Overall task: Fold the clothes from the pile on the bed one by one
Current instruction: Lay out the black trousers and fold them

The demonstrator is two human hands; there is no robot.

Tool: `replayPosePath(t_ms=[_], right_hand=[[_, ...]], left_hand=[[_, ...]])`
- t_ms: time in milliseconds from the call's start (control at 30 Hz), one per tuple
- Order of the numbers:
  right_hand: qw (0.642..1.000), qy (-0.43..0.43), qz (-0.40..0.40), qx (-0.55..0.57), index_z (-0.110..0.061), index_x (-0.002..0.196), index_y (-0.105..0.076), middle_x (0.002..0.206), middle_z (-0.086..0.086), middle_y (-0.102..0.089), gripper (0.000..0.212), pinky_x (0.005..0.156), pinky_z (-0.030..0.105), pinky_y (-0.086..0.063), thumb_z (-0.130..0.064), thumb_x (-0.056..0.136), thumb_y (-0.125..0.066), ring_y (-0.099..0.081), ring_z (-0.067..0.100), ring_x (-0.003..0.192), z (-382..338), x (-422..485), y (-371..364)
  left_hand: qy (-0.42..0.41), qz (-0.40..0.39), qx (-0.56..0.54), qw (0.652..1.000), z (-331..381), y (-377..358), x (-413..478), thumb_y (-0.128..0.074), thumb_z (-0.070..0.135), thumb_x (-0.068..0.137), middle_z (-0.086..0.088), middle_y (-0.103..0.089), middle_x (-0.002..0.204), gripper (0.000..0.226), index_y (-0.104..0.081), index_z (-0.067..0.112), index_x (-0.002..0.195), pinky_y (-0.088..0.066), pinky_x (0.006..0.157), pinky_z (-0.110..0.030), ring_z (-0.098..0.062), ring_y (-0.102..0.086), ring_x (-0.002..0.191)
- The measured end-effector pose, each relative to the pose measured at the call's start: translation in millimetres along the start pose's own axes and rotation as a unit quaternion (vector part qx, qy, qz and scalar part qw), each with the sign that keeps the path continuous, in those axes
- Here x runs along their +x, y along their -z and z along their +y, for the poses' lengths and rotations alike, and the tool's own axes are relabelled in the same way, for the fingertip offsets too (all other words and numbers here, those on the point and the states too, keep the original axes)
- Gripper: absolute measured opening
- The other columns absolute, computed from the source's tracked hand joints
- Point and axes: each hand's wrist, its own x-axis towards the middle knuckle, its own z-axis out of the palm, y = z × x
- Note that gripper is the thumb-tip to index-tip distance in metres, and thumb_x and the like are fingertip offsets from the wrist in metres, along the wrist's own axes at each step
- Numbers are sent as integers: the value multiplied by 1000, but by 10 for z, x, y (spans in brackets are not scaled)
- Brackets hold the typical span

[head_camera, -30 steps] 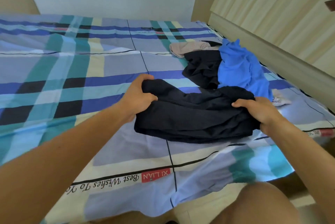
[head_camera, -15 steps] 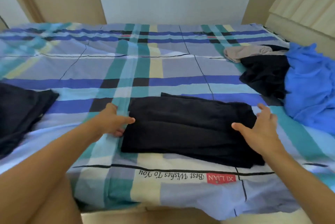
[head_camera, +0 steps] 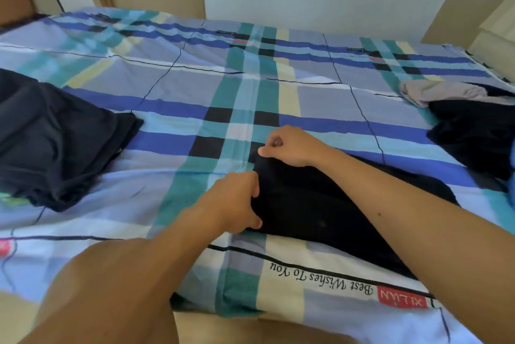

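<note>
Both hands had moved to the black garment's left edge on the bed: right hand crossed over, fingers pinching the far corner, left hand gripping the near one. The right forearm hid part of it; the pile was cut off at right.

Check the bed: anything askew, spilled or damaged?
Nothing spilled or torn. Only the navy garment at the left of the bed lies rumpled, one corner jutting out, not squarely folded. The left hand and right hand grip the left edge of the black garment.
</note>
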Motion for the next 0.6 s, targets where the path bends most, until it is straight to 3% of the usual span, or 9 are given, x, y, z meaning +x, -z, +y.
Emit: replayPosePath(t_ms=[200,400,500,600], right_hand=[[998,-54,-20,40,3,89,-65,90,16,-61,28,75,33,-42,-25,95,-64,-56,24,85,4,220,32],[973,-113,144,139,-9,96,-57,95,8,-56,14,69,30,-40,-19,102,-49,-53,23,90,88,387,94],[981,-104,125,101,-4,103,-58,104,13,-60,22,80,37,-44,-24,103,-48,-58,30,102,122,395,-19],[990,-82,77,79,-6,112,-61,116,8,-61,34,84,34,-41,-38,101,-53,-57,25,105,117,354,-53]], left_hand=[[-2,-25,-1,1000,-5,28,28,-84,22,73,2,-49,88,43,-47,22,93,-44,67,-30,-22,-53,80],[8,-83,1,996,-26,65,-13,-81,22,78,3,-51,88,40,-48,19,99,-46,71,-31,-21,-55,82],[16,-92,0,996,-27,69,-20,-81,22,79,3,-49,88,39,-46,21,97,-45,72,-31,-21,-54,83],[23,-103,12,994,-6,67,-8,-81,30,79,3,-51,90,40,-44,23,90,-48,76,-32,-19,-54,84]])
